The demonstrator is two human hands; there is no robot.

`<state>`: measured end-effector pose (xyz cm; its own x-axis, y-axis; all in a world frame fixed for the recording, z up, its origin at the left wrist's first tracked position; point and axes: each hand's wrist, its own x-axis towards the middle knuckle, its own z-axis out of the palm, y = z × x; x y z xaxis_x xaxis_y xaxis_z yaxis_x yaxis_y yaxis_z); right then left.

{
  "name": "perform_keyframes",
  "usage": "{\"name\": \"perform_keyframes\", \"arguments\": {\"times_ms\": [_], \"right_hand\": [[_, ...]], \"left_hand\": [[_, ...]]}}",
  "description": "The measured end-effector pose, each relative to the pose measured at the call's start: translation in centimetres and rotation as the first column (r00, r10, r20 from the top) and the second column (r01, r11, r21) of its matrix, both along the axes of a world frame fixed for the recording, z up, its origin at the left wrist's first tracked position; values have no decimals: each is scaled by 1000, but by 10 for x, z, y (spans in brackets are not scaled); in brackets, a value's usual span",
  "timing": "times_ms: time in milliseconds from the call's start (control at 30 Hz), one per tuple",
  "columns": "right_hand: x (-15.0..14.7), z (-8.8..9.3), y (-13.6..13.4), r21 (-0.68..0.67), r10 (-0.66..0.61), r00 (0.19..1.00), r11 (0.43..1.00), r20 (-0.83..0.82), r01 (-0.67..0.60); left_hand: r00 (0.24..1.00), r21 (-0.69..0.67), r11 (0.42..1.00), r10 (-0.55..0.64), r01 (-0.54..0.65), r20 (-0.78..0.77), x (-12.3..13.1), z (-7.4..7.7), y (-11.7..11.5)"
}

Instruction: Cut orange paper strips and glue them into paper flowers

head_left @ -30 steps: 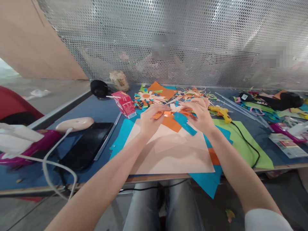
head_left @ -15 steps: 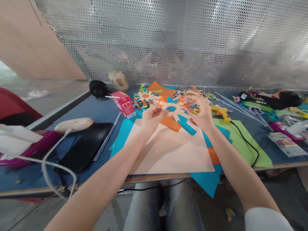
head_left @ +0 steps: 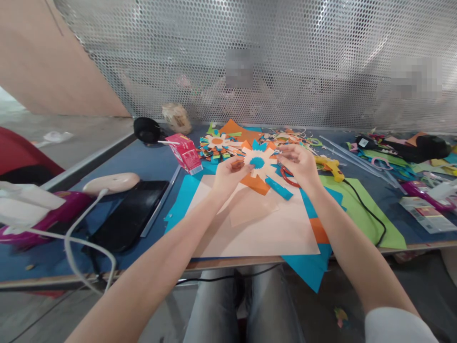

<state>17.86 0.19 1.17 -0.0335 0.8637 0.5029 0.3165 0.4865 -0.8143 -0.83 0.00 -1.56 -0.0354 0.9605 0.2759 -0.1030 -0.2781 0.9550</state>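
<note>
A paper flower [head_left: 268, 163] with pale petals, some blue and orange ones and a round blue centre is held up over the sheets. My left hand [head_left: 230, 172] pinches it from the left, thumb on its front near the centre. At its right edge, my right hand [head_left: 299, 163] has its fingers closed on the petals. Just below my right hand show red scissor handles [head_left: 288, 177]. Under the flower lie a blue paper strip [head_left: 279, 188], an orange paper piece [head_left: 257, 185] and a large pale sheet [head_left: 257, 240]. Another finished-looking flower [head_left: 216, 141] lies behind my left hand.
A pink drink carton [head_left: 185, 153] with a straw stands left of the paper scraps. Farther left lie a black phone [head_left: 130, 214] and a white cable. A yellow glue gun [head_left: 330, 167] sits at right on green paper [head_left: 374, 209]. A perforated metal panel [head_left: 303, 62] closes the back.
The flower has tilted or turned, so its upper blue petals show more fully. My right hand has drawn its fingers together at the flower's edge, and more of the red handles shows.
</note>
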Motion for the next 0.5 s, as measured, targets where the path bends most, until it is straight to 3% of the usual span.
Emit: {"name": "perform_keyframes", "arguments": {"times_ms": [200, 500], "right_hand": [[-1, 1, -1, 47, -74, 996, 996, -48, 77], [0, 1, 0, 53, -105, 994, 993, 12, 104]], "left_hand": [[999, -40, 999, 7, -5, 53, -1, 0, 0], [995, -127, 992, 9, 4, 102, -2, 0, 2]]}}
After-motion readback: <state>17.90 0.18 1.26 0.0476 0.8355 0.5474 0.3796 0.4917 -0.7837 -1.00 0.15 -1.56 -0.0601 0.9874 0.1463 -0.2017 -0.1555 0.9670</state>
